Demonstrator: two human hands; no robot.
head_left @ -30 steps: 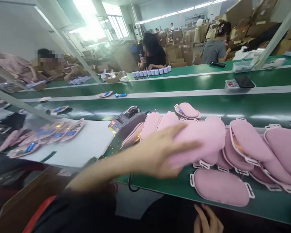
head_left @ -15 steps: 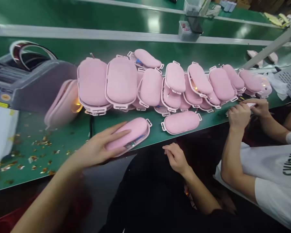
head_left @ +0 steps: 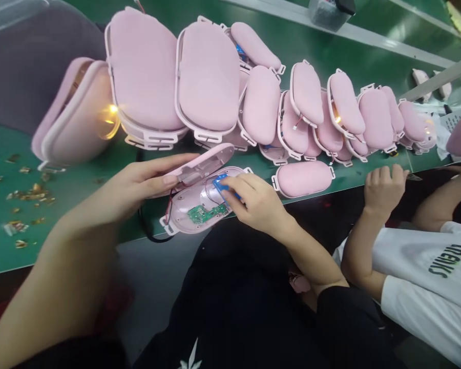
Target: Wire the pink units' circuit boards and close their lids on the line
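Observation:
My left hand (head_left: 149,179) grips a pink cover (head_left: 205,163), tilted up along one edge with its inner side partly showing. Below it, the matching pink casing half (head_left: 180,207) lies open on the bench near the front edge. Inside that half are a green circuit board (head_left: 203,213) and thin wires; red and black wires run up toward the cover at the left end. My right hand (head_left: 255,202) reaches into the casing, its thumb and fingers closed on a blue piece (head_left: 220,180), perhaps a battery pack, partly hidden by the fingers.
Pink casings (head_left: 209,77) lie in an overlapping row behind my hands, some with orange lights lit. A single casing (head_left: 303,179) lies to the right. Gold scraps (head_left: 34,193) litter the green bench (head_left: 3,256) at left. A co-worker's hand (head_left: 384,187) is at right.
The casing has been opened: my left hand has raised its cover. My right hand has moved from beside the bench edge to the blue piece inside. The view has shifted closer.

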